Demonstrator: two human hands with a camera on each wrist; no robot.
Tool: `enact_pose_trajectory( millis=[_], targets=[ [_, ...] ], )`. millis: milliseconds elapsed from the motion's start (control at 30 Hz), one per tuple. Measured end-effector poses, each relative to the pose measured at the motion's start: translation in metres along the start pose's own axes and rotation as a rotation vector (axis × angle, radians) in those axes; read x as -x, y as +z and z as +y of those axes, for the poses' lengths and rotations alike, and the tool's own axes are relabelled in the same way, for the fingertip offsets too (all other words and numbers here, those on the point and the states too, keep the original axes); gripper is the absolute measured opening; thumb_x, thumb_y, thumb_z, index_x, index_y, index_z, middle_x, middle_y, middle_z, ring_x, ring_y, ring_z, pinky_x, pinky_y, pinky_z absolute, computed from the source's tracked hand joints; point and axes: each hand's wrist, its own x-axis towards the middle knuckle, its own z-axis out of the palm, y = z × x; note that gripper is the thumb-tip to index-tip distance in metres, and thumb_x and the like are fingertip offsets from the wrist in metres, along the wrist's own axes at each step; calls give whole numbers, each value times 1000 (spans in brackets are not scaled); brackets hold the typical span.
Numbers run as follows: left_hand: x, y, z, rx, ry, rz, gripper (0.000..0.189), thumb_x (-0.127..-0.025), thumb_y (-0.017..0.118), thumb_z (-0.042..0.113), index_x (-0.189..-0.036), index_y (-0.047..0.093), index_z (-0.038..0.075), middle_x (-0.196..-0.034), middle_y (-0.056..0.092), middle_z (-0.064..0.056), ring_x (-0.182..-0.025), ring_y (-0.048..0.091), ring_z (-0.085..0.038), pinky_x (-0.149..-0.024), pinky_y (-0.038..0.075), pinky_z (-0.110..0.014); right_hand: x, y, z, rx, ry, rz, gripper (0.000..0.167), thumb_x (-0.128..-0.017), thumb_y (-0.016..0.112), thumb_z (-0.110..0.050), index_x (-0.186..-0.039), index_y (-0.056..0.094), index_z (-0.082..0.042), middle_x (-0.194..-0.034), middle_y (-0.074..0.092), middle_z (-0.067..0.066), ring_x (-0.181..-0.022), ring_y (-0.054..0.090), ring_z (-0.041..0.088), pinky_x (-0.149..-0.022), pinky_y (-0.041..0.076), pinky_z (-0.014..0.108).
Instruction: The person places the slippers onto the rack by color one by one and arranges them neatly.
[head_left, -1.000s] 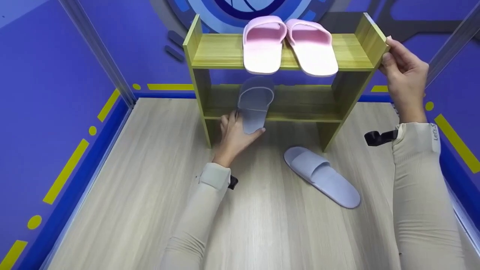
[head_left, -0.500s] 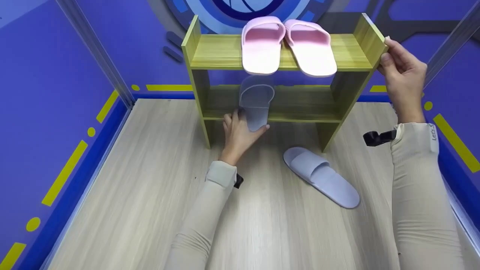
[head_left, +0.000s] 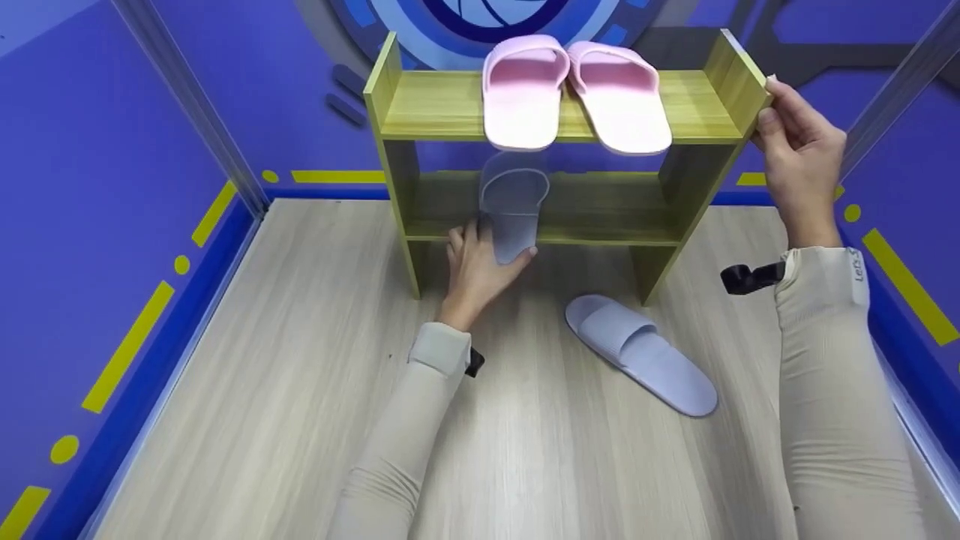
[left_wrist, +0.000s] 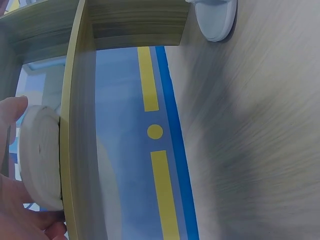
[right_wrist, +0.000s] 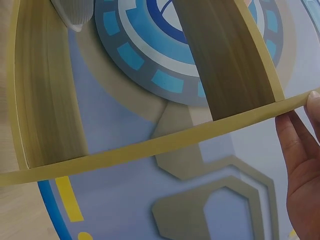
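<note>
A grey slipper (head_left: 515,234) lies on the middle shelf of a wooden shoe rack (head_left: 435,109), toe inward, its heel jutting past the shelf's front edge. My left hand (head_left: 476,271) holds this heel, fingers on the left side and thumb on the right. In the left wrist view the slipper's heel (left_wrist: 41,157) sits against the shelf board between thumb and fingers. Up at the rack's right side panel, my right hand (head_left: 806,154) pinches the edge between thumb and fingers; the right wrist view shows the thumb and fingers on opposite faces of the panel (right_wrist: 165,145).
Two pink slippers, a left one (head_left: 523,124) and a right one (head_left: 626,124), stand side by side on the top shelf. The other grey slipper (head_left: 667,371) lies slantwise on the wooden floor (head_left: 300,375), in front of the rack. Blue walls (head_left: 90,187) enclose three sides.
Over the first half second my left hand moved slightly right and farther in with the grey slipper; since then it has hardly moved. The right hand keeps its hold on the side panel.
</note>
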Motion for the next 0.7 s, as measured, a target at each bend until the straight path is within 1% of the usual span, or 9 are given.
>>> enact_pose_trajectory(
  millis=[200, 300, 500, 633, 700],
  targets=[
    [2, -11, -3, 11, 22, -42, 83, -82, 64, 56, -146, 40, 9, -145, 43, -17, -127, 36, -36, -108, 29, -50, 1, 2, -1, 6, -3, 4, 38, -86, 65, -5, -124, 65, -4, -131, 61, 12, -118, 61, 20, -88, 52, 20],
    [2, -17, -6, 28, 31, -39, 77, -83, 65, 53, -144, 44, 11, -145, 44, -15, -126, 38, -34, -108, 30, -49, 2, 2, -1, 23, 2, 5, 38, -87, 65, -5, -125, 64, -5, -132, 61, 12, -118, 61, 19, -88, 51, 19],
    [2, -27, -15, 55, 66, 15, 64, -86, 64, 45, -137, 52, 10, -141, 49, -12, -123, 42, -32, -105, 34, -49, 4, 2, -4, 96, -4, 0, 38, -88, 64, -4, -126, 64, -7, -131, 62, 12, -115, 63, 18, -87, 51, 17],
    [3, -34, -21, 100, 83, 65, 59, -87, 64, 41, -136, 54, 9, -138, 52, -13, -123, 45, -31, -104, 36, -49, 5, 3, -8, 149, 2, -5, 38, -89, 63, -6, -127, 63, -10, -132, 61, 11, -115, 63, 16, -88, 51, 17],
    [2, -37, -23, 119, 100, 99, 57, -87, 65, 38, -134, 55, 8, -136, 54, -13, -121, 48, -31, -104, 38, -49, 5, 3, -9, 184, 0, -5, 38, -89, 63, -7, -127, 63, -11, -131, 62, 10, -114, 63, 15, -88, 51, 16]
  ],
)
